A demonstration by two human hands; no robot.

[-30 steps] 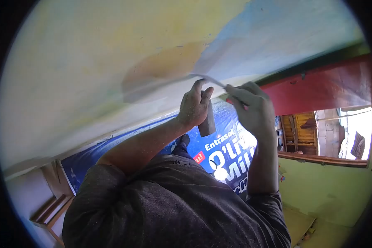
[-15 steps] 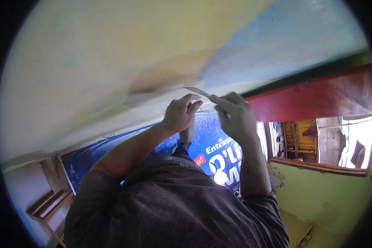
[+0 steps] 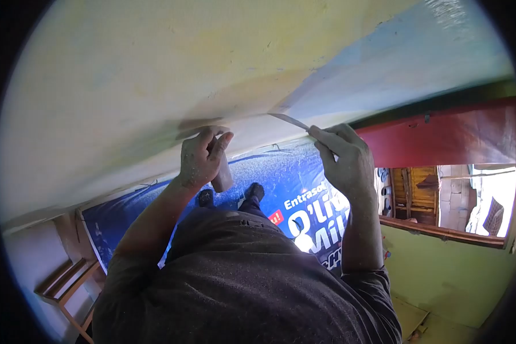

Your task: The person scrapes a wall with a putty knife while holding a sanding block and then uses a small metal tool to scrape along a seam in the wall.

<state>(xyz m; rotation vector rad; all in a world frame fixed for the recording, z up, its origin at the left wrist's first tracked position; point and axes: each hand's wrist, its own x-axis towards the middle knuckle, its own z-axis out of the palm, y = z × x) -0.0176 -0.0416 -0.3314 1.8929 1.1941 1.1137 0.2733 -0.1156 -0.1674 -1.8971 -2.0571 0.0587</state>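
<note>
In the head view my right hand [image 3: 345,155] grips the handle end of a thin metal-bladed scraper [image 3: 291,120]. The blade points left, its tip right at the pale painted wall [image 3: 172,63]. Further left, my left hand [image 3: 202,156] is closed around a brown, flat-ended block-like piece [image 3: 223,176]. This piece hangs down below my fingers, its upper part hidden by them. My left fingertips are close to the wall, over a brownish shaded patch.
A blue printed banner [image 3: 258,172] lies on the floor beneath my feet [image 3: 252,192], dusted white along the wall. Right stand a red panel [image 3: 441,135] and a window opening [image 3: 418,198] in a green wall [image 3: 453,275]. A wooden frame [image 3: 69,281] stands at lower left.
My hands have moved apart: the left went left with the brown piece, the right shifted right with the scraper. More of the banner and my feet now shows between them.
</note>
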